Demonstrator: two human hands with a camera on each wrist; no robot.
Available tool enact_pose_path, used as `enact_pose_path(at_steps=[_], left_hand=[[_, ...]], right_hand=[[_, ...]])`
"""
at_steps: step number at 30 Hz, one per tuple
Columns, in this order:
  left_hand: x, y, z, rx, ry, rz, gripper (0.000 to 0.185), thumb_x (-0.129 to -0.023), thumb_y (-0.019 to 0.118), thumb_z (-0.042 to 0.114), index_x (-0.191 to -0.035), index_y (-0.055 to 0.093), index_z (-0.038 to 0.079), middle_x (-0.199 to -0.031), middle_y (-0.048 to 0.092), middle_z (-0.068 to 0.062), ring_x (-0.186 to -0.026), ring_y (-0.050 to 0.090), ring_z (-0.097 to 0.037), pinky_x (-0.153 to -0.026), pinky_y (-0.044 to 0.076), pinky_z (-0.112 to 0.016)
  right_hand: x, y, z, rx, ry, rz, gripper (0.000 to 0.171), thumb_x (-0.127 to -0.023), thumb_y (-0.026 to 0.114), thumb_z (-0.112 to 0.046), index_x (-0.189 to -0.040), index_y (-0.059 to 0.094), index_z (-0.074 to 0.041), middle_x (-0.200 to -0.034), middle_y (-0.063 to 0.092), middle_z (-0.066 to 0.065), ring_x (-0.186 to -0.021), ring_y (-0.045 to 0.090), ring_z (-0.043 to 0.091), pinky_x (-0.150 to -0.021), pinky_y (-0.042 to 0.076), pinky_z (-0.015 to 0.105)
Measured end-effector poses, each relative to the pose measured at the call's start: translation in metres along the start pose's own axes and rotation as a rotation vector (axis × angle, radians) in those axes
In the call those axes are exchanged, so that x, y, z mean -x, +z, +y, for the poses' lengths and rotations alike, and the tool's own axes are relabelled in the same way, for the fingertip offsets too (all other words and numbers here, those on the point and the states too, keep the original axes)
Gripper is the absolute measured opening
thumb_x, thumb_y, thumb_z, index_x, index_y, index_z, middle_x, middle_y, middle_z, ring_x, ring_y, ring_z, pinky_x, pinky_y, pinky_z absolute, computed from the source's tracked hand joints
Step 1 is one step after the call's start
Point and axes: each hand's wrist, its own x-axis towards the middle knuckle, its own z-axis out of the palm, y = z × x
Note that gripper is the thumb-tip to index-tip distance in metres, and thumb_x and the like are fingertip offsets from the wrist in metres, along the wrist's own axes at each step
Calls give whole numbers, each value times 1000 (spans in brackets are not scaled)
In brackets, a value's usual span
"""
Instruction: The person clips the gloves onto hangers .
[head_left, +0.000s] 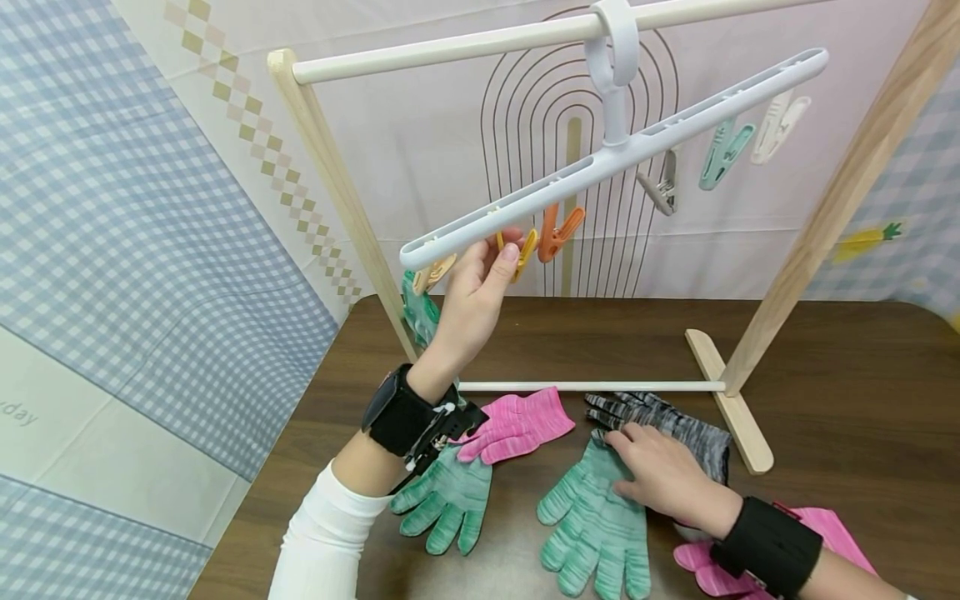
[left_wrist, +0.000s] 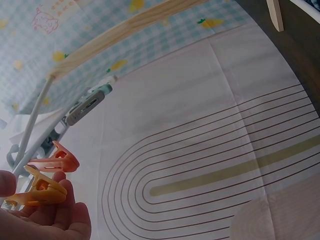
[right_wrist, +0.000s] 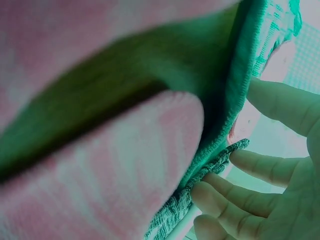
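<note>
While the left hand (head_left: 476,298) pinches a yellow clothespin (head_left: 528,254) under the hanger (head_left: 697,117), the right hand (head_left: 663,468), fingers parted, meets a green glove (head_left: 600,529), short of the bench's (head_left: 862,400) back edge; I'd squeeze squarely.

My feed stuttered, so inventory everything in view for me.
Table: one, brown, lower frame
Rack: one, pale wood, on the table
Backdrop cloth: count unclear, white and blue-checked, behind the rack
Hanger: one, white, on the rack
Yellow clip: one, yellow, under the hanger
Other clips: five, beige, orange, grey, teal, white, along the hanger
Green gloves: three, green, two on the table, one hanging
Pink gloves: two, pink, table
Dark glove: one, grey-black, table
Wristbands: two, black, wrists
Left sleeve: one, white, forearm
Left grip: one, bare, pinching yellow clip
Right grip: one, bare, over gloves
</note>
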Motion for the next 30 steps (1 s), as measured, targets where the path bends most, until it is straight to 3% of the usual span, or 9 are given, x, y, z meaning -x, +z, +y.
enact_pose_path(at_steps=[6,12,21,26,30], left_hand=[[0,0,1,3,4,-4,30,-95,36,14,-119,42,-4,-124,46,-16,-119,44,-19,-96,39,-30],[0,0,1,0,5,-5,30,-95,36,14,-119,42,-4,-123,46,-17,-117,45,-16,-95,40,-30],[0,0,1,-7,6,-2,30,-95,36,15,-118,42,-4,-121,47,-17,-113,46,-15,-93,41,-29],[0,0,1,-4,3,-1,30,-95,36,15,-118,42,-4,-121,48,-16,-113,47,-15,-92,41,-28],[0,-1,2,1,1,-2,30,-96,35,14,-118,42,-4,-121,48,-16,-113,46,-15,-93,41,-29]], right_hand=[[0,-1,2,11,-20,-29,63,-62,77,-31,-114,54,-5,-107,55,18,-94,54,34,-71,46,46],[0,-3,4,-101,-32,-164,72,-63,77,-30,-124,48,-5,-126,43,28,-110,45,43,-80,39,58],[0,-6,7,-213,-10,-328,89,-60,77,-41,-133,37,-10,-137,30,27,-123,31,45,-88,26,65],[1,-6,9,-226,-30,-355,93,-59,76,-45,-135,35,-11,-139,26,26,-125,27,45,-88,25,66],[2,-6,10,-231,-65,-325,88,-61,74,-47,-133,38,-11,-139,27,25,-125,27,44,-88,26,65]])
